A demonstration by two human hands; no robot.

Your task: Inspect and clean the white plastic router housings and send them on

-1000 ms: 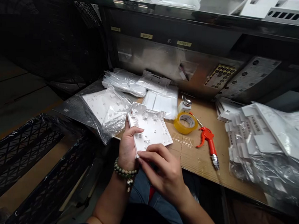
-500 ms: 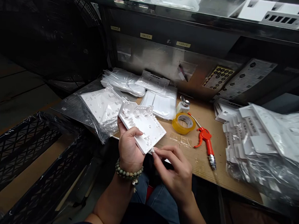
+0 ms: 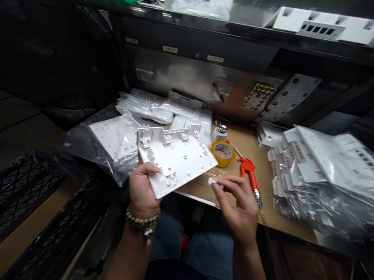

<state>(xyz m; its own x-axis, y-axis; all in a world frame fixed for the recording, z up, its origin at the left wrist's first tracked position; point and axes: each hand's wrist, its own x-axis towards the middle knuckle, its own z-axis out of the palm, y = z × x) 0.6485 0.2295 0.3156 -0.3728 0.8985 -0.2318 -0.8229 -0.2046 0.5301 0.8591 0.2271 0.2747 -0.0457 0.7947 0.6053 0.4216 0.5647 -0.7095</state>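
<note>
My left hand (image 3: pixel 142 188) grips the near corner of a white moulded plastic panel (image 3: pixel 173 158), held up over the front edge of the cardboard-covered bench (image 3: pixel 268 152) with its ribbed inner side facing me. A bead bracelet sits on that wrist. My right hand (image 3: pixel 238 203) is just right of the panel, apart from it, fingers pinched on a small white bit (image 3: pixel 211 181).
Bagged white panels (image 3: pixel 114 138) lie at the left, more bags (image 3: pixel 145 104) behind. A yellow tape roll (image 3: pixel 222 152), a small bottle (image 3: pixel 219 132) and a red air blow gun (image 3: pixel 249 174) lie mid-bench. A big heap of bagged white parts (image 3: pixel 323 180) fills the right. A black crate (image 3: pixel 29 207) stands lower left.
My left hand raised and turned the panel so its inner face shows more fully. My right hand left the panel's corner and drew away to the right with the small white bit.
</note>
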